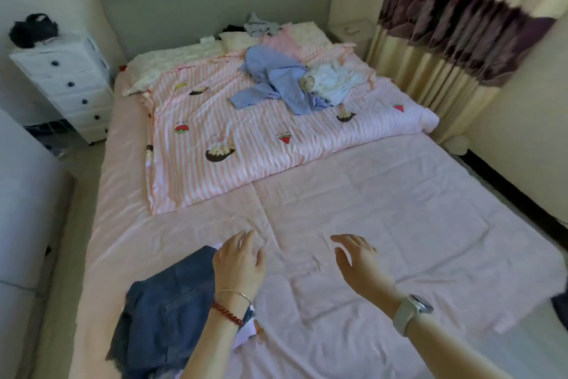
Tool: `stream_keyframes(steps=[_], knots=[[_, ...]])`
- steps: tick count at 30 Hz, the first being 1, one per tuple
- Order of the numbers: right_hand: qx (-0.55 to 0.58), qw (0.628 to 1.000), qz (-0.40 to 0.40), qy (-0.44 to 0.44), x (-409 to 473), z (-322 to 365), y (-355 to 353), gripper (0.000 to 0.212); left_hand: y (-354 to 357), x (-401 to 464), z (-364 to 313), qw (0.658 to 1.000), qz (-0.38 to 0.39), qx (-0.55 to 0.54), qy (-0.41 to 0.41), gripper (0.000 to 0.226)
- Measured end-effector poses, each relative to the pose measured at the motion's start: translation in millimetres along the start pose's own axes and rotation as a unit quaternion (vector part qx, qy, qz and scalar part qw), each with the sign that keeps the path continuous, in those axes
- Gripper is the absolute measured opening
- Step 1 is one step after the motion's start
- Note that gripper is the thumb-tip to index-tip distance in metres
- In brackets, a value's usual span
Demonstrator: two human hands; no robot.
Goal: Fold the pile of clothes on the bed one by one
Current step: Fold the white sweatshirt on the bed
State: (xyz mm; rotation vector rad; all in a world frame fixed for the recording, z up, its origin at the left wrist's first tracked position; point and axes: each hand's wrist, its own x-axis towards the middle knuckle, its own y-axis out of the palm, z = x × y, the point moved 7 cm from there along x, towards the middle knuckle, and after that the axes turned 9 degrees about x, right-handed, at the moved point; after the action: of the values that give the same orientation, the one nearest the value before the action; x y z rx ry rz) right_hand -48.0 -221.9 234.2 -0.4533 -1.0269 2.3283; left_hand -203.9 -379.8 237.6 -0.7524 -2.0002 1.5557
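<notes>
Both hands hung over the pink sheet at the near end of the bed, holding nothing: the left hand with fingers loosely spread just beside a folded denim garment, the right hand relaxed and apart from it. Well beyond them, on the striped quilt, lay the unfolded pile: a blue shirt, then pale blue and white clothes touching it

matt cloth bed sheet, frayed denim shorts
</notes>
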Motion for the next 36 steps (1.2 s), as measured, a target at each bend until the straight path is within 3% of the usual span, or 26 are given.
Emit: stream_keyframes(steps=[2, 8, 13, 17, 20, 23, 27, 30, 36], knots=[[-0.002, 0.999, -0.035, 0.028, -24, -43, -36, 0.034, 15, -2, -50, 0.999, 0.015, -0.012, 0.026, 0.031], [0.038, 0.982, -0.103, 0.155, -130, -193, -134, 0.035, 74, -33, -222, 0.994, 0.072, -0.040, 0.071, 0.034], [0.018, 0.962, -0.135, 0.236, -202, -313, -217, 0.077, 120, -61, -377, 0.986, 0.119, -0.020, 0.116, 0.043], [-0.026, 0.959, -0.150, 0.237, -239, -379, -277, 0.053, 144, -71, -493, 0.974, 0.132, -0.012, 0.187, 0.057], [-0.024, 0.953, -0.171, 0.250, -254, -426, -315, 0.036, 163, -69, -568, 0.960, 0.150, 0.025, 0.237, 0.045], [-0.036, 0.949, -0.181, 0.255, -252, -472, -351, 0.027, 185, -53, -633, 0.947, 0.163, 0.058, 0.271, 0.044], [-0.033, 0.948, -0.137, 0.287, -224, -547, -393, 0.035, 217, -10, -705, 0.946, 0.169, 0.054, 0.270, 0.043], [-0.031, 0.951, -0.119, 0.285, -171, -604, -442, 0.036, 244, 46, -761, 0.951, 0.173, 0.054, 0.252, 0.050], [-0.048, 0.969, -0.075, 0.230, -42, -680, -543, 0.049, 262, 171, -865, 0.968, 0.160, 0.041, 0.187, 0.043]])
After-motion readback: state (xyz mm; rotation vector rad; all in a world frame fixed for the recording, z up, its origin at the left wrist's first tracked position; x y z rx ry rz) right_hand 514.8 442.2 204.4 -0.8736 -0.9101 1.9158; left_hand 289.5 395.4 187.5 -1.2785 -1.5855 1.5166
